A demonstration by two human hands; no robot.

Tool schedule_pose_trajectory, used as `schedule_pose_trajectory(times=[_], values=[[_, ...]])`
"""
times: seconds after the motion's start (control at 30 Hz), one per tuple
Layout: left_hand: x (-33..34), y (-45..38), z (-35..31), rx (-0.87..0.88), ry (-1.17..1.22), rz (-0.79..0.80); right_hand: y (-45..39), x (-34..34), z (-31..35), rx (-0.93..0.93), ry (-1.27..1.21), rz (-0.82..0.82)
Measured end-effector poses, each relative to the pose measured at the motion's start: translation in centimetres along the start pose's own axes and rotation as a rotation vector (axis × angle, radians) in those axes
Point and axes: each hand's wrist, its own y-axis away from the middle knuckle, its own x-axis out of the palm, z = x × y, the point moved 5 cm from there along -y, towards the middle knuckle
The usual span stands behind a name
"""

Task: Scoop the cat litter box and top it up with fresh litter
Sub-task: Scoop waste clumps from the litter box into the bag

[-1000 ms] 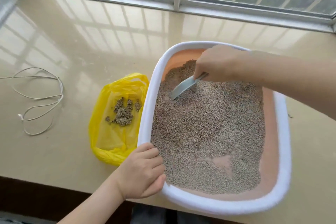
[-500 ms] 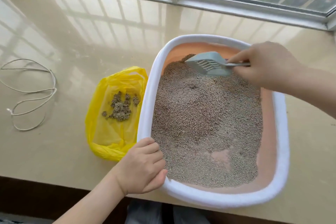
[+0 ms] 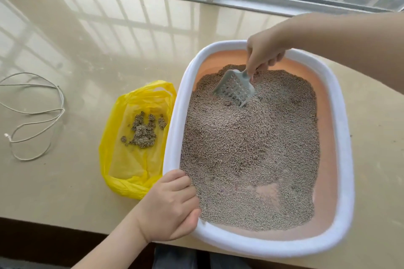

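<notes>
Digging scoop (image 3: 235, 88) into litter (image 3: 247, 155), right hand (image 3: 263, 54); left hand (image 3: 169, 207) grips box rim (image 3: 172, 124).

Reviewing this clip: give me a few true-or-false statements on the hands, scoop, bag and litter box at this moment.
1. The right hand grips the scoop. True.
2. The scoop is lifted clear of the litter. False: its front edge digs into the litter.
3. The left hand grips the litter box rim. True.
4. The yellow bag holds nothing. False: clumps lie in it.
5. The bag is right of the box. False: it lies on its left.
</notes>
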Motion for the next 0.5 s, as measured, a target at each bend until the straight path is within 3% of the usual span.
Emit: schedule_pose_trajectory(times=[0.3,0.5], values=[[0.0,-0.1,0.1,-0.005,0.012,-0.038,-2.9,3.9,0.1,-0.106,-0.101,0.169],[0.1,-0.1,0.2,-0.027,0.017,-0.056,-1.6,8.5,1.0,-0.171,-0.201,0.164]])
